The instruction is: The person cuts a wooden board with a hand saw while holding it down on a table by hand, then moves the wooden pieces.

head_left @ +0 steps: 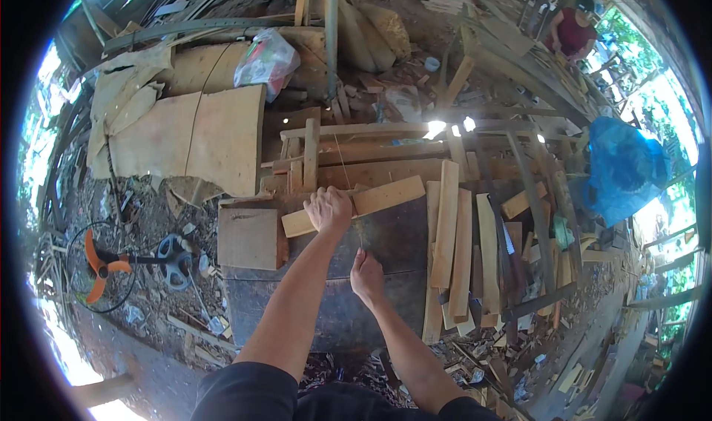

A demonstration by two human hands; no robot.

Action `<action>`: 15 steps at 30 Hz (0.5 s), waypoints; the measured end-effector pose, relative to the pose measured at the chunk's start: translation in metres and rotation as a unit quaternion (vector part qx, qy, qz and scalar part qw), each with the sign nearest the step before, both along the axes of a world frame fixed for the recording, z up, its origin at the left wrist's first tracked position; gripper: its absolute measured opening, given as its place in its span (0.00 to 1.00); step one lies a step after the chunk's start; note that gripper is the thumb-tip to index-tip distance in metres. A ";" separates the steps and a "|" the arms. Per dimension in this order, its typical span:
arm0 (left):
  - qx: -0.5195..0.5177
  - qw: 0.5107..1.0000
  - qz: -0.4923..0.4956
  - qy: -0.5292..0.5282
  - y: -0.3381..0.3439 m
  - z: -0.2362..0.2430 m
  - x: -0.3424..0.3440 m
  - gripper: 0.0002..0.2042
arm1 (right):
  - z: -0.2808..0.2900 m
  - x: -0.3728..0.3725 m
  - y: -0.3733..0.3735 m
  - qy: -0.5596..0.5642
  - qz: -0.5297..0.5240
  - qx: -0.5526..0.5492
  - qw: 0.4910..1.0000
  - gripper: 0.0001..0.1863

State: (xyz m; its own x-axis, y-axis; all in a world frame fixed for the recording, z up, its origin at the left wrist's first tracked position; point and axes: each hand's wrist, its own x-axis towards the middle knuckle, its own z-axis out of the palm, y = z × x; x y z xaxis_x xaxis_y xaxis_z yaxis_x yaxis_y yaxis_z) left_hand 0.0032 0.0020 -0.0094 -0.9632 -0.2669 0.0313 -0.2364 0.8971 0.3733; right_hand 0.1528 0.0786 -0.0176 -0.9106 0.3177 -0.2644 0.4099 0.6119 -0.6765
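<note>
On the dark wooden workbench (393, 302) lies a light wooden board (393, 196), set at a slant with its right end farther away. My left hand (328, 210) presses down on it left of the middle, fingers curled over its far edge. Nearer to me, my right hand (366, 276) is closed with the thumb on top. A thin line like a wire or narrow blade (342, 158) runs from beyond the board toward that fist; what the fist grips is hidden. The board's left end meets a square wooden block (250, 238).
Several wooden strips (445, 224) lie along the bench's right side. At left stands a fan with orange blades (95, 267). Large wood slabs (185, 135) carry a plastic bag (268, 61). A blue plastic bag (627, 169) hangs at right; another person (573, 34) is far right.
</note>
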 end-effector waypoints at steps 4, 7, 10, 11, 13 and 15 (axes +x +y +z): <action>-0.004 1.000 -0.014 -0.002 -0.002 0.000 0.005 0.16 | -0.009 0.007 0.017 0.033 0.038 -0.017 0.999 0.21; -0.005 1.000 -0.016 -0.007 0.001 0.002 0.007 0.16 | -0.013 0.013 0.024 0.046 0.055 -0.038 0.997 0.20; 0.001 1.000 -0.013 0.002 0.000 0.002 0.007 0.16 | -0.004 0.025 0.026 0.062 0.056 -0.063 0.995 0.18; 0.001 1.000 -0.014 -0.008 0.001 0.000 0.008 0.16 | -0.001 0.033 0.028 0.065 0.052 -0.068 0.994 0.17; 0.004 1.000 -0.007 0.015 -0.003 0.000 0.003 0.16 | -0.003 0.053 0.031 0.063 0.061 -0.068 0.994 0.17; 0.008 1.000 -0.014 0.009 -0.003 0.003 0.002 0.16 | -0.008 0.074 0.040 0.065 0.064 -0.061 0.994 0.16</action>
State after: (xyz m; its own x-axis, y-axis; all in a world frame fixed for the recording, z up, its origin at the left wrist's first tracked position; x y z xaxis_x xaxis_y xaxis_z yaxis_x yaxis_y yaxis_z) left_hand 0.0054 -0.0006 -0.0068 -0.9697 -0.2402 0.0452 -0.2041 0.8975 0.3911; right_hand 0.2263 0.1187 -0.0252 -0.9705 0.1700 -0.1710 0.2380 0.5628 -0.7916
